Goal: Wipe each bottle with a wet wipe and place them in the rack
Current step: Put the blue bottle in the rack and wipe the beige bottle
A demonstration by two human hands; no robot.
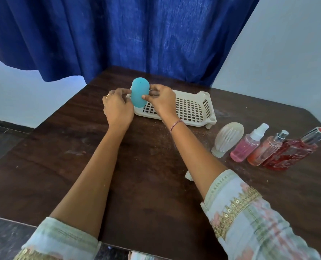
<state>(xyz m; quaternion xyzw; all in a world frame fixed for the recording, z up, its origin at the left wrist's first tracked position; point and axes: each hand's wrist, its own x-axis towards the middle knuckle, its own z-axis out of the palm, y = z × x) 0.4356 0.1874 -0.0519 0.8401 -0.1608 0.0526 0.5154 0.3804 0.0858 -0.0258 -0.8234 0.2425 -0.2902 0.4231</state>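
**Teal bottle held in both hands over the white rack**

A person's two hands hold a teal bottle (140, 94) upright in the air at 12 o'clock from the middle of the dark wooden surface (146, 162), just above the left end of a white slotted rack (193, 107). The right hand (161, 104) grips the bottle from its right side, thumb across the front and fingers curled round behind. The left hand (118, 107), a ring (109, 95) on one finger, has its fingers curled in and pinches the bottle's lower left edge. A beaded bracelet (176, 125) circles the right wrist.

The rack lies flat on the surface at about 1 o'clock, its grid floor showing bare to the right of the hands.

Four more bottles stand in a tight row at 3 o'clock, near the right edge of the surface and well apart from the teal one: a clear ribbed bottle (229, 137) nearest the rack, then a pink spray bottle (246, 147) with a white nozzle, a peach perfume bottle (265, 150) with a silver sprayer, and a red bottle (291, 153) with a silver, red-topped cap. The wide lens makes them look tilted.

A small white scrap (188, 175) peeks out from under the right forearm at 4 o'clock; what it is cannot be told. A blue curtain (118, 34) hangs beyond the surface at 12 o'clock, beside a pale wall (287, 53).
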